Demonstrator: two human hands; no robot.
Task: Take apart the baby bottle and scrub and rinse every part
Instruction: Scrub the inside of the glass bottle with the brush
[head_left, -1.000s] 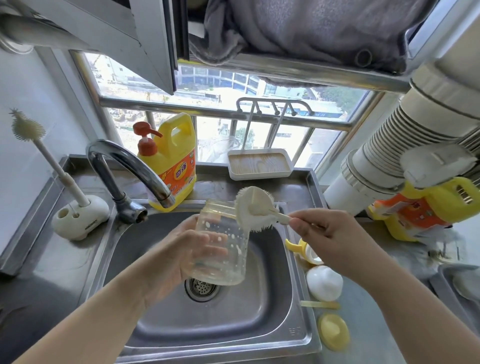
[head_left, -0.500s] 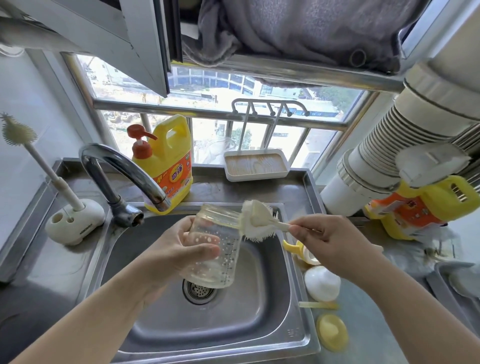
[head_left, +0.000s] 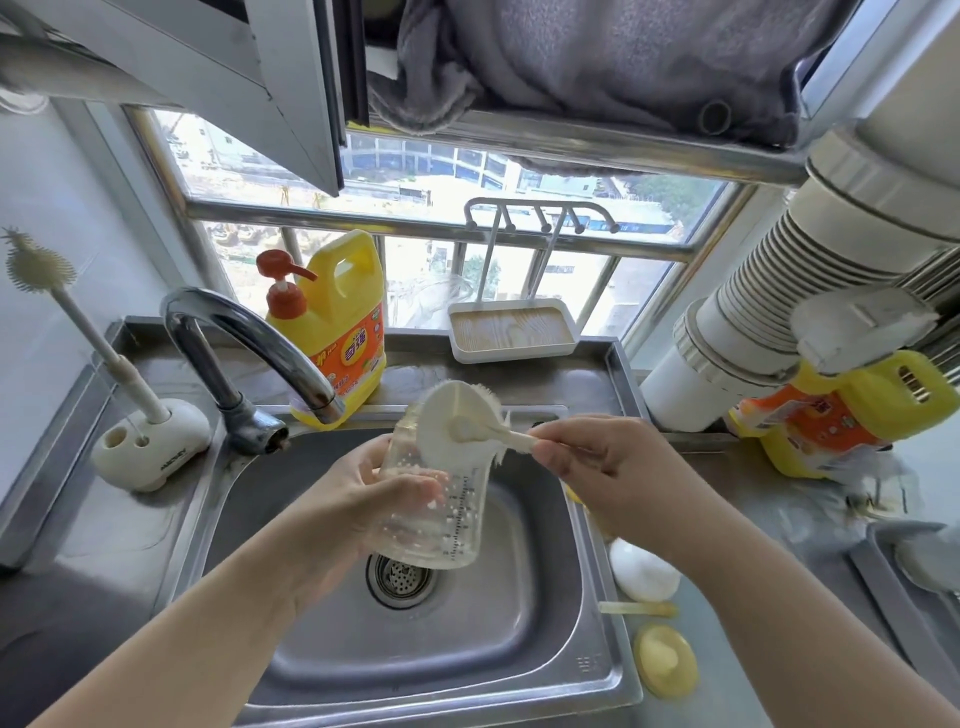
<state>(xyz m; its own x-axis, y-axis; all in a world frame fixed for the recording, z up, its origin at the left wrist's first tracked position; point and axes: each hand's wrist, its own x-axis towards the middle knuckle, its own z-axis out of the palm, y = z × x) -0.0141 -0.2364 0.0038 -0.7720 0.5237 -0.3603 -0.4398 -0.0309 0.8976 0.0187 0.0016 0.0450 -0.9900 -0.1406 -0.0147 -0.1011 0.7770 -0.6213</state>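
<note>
Over sink (head_left: 332, 670): L hand (head_left: 358, 499) grips bottle (head_left: 447, 514), R hand (head_left: 618, 467) brush (head_left: 457, 426).

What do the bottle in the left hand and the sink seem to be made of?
The bottle looks like clear plastic or glass: the left hand and the drain show through it, and a printed scale runs down its side. The look alone cannot tell which.
The sink looks like stainless steel with a brushed, dull sheen: grey metal with soft reflections.

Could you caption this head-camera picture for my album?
Over the sink, left hand holds the bottle; right hand brings the brush.
</note>
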